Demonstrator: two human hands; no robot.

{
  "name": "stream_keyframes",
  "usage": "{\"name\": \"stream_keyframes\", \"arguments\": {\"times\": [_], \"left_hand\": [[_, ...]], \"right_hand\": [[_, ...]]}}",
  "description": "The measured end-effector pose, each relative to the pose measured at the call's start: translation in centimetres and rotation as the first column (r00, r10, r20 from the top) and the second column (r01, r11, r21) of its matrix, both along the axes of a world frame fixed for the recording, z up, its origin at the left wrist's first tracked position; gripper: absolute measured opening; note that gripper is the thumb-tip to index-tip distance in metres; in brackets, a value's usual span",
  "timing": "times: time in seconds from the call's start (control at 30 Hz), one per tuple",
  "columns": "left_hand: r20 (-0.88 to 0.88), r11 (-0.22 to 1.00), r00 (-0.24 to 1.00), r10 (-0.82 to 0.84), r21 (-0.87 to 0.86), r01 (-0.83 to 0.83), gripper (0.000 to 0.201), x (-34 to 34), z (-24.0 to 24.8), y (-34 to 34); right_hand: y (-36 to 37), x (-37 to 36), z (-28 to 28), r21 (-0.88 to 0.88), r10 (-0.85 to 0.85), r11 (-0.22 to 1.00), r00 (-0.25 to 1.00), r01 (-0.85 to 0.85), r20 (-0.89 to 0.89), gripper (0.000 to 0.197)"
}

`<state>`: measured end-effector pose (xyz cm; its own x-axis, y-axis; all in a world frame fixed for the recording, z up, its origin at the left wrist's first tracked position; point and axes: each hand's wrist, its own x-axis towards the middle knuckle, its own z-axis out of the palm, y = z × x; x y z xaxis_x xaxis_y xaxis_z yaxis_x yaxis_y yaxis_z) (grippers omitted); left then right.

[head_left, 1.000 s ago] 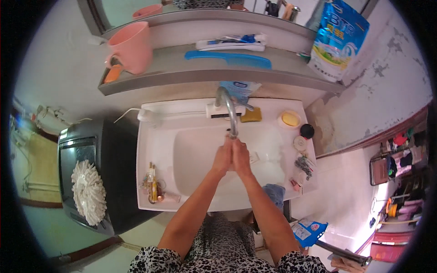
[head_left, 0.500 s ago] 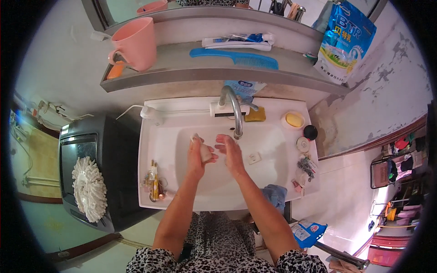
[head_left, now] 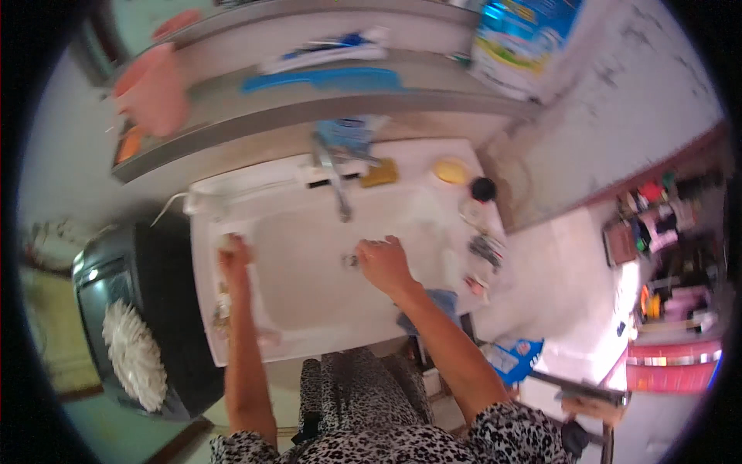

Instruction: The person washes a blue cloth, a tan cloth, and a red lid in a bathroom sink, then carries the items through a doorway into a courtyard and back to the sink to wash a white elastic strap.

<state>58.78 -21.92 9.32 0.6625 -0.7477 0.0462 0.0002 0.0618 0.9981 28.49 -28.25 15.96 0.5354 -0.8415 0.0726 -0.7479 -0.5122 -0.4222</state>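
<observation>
Blurring at the left ledge of the white sink [head_left: 297, 290]: left hand [head_left: 235, 257], grip cannot be told. Next, metal faucet [head_left: 338, 188]. Then right hand [head_left: 386, 264] over the sink, fingers curled, contents unclear. Further right, on the shelf [head_left: 429, 75], blue-and-white pouch [head_left: 519, 46], printing too smeared to read.

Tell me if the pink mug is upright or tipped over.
Upright: the pink mug stands on the shelf, its open rim facing up.
</observation>
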Motion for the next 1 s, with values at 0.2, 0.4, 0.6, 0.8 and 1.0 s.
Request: {"name": "stream_keyframes", "arguments": {"times": [0.2, 0.4, 0.6, 0.8, 1.0], "left_hand": [[0.286, 0.991, 0.95, 0.126, -0.002, -0.131, 0.023, 7.5, -4.8, 2.1], [0.287, 0.988, 0.952, 0.111, 0.075, -0.138, 0.03, 6.9, -3.6, 1.8], [0.345, 0.963, 0.902, 0.26, -0.026, -0.267, 0.045, 4.5, 0.5, 2.8], [0.5, 0.996, 0.863, 0.075, 0.009, -0.091, 0.026, -8.4, 7.1, 0.3], [-0.543, 0.856, 0.747, -0.382, 0.097, 0.508, 0.026, -17.0, 5.7, -5.8]], "right_hand": [[2.1, -8.7, 0.8, -0.016, -0.375, 0.921, 0.896, 0.39, 0.239, 0.012], [6.8, -19.1, 0.9, 0.034, -0.647, 0.759, 0.759, 0.65, -0.076, 0.017], [7.4, -19.9, -1.4, -0.079, -0.585, 0.807, 0.81, 0.585, 0.025, 0.022], [5.7, -20.9, -1.9, -0.068, -0.596, 0.799, 0.772, 0.597, -0.221, 0.017], [5.1, -18.0, 1.9, -0.074, -0.589, 0.805, 0.808, 0.589, 0.018, 0.021]]}}
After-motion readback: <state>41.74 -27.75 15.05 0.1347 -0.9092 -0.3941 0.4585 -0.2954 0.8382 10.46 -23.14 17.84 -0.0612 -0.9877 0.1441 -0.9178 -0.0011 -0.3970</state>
